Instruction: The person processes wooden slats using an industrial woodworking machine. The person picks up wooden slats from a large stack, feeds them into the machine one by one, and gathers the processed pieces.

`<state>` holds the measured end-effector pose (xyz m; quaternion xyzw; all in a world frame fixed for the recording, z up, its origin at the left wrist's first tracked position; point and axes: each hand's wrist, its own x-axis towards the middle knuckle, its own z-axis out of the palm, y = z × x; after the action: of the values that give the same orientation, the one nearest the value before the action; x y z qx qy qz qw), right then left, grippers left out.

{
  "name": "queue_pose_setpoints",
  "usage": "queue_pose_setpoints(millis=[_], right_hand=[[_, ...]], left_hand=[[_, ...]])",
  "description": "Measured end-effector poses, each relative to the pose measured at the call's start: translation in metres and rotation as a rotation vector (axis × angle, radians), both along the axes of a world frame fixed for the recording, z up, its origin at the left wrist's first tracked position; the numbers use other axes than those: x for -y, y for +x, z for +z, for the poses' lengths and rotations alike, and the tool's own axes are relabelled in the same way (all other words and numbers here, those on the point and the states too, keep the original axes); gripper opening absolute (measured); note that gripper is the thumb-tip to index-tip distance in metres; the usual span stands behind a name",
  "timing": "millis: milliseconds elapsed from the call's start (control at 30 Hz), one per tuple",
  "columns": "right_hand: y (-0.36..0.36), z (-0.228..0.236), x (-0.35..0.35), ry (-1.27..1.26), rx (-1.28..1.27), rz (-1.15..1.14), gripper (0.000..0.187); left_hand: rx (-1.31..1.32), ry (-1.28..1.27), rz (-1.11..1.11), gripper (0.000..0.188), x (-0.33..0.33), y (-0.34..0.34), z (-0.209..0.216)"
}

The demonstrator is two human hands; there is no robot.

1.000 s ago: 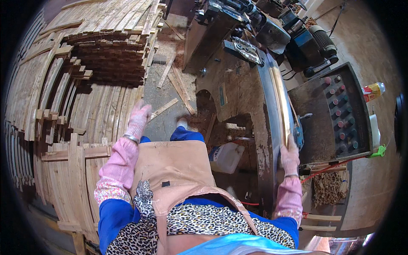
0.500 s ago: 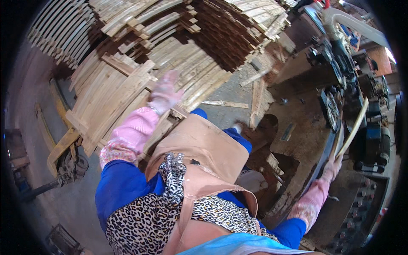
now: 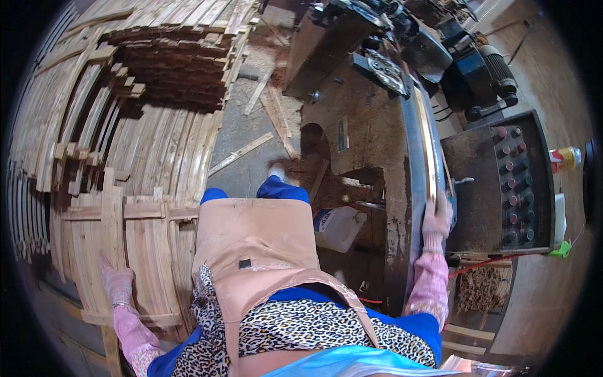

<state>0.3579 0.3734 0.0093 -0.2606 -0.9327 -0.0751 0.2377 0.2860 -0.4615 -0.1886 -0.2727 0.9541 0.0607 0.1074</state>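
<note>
My right hand (image 3: 438,217), gloved under a pink sleeve, is closed around the near end of a narrow wooden strip (image 3: 426,138). The strip lies lengthwise along the machine's metal bed (image 3: 411,217), its far end by the machine head (image 3: 384,70). On my left, my gloved left hand (image 3: 117,281) rests with fingers stretched out on a stack of wooden slats (image 3: 147,257). One slat (image 3: 112,207) lies lengthwise on top, just beyond that hand's fingertips.
A control panel with rows of buttons (image 3: 512,182) stands right of the bed. Tall piles of slats (image 3: 81,94) rise at the far left. Loose wood pieces (image 3: 242,154) lie on the floor ahead. A white canister (image 3: 341,228) sits under the machine.
My view has swung to the right, toward the machine. The strip, slanted before, now lies along the bed in my right hand. My left hand has come back nearer over the slats.
</note>
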Motion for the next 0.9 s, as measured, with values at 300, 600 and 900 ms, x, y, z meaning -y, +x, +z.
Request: queue_pose_setpoints(millis=[300, 600, 900], right_hand=[[-0.155, -0.004, -0.094, 0.039, 0.080, -0.032, 0.041], [-0.206, -0.039, 0.220, -1.417, 0.334, 0.815, 0.070], [-0.114, 0.053, 0.201, -1.316, 0.181, 0.381, 0.100]], left_hand=[[-0.422, 1.203, -0.179, 0.083, -0.109, -0.152, 0.060], [-0.389, 2.409, -0.338, 0.068, -0.314, -0.252, 0.108], [-0.196, 2.549, -0.301, 0.063, -0.444, -0.224, 0.130]])
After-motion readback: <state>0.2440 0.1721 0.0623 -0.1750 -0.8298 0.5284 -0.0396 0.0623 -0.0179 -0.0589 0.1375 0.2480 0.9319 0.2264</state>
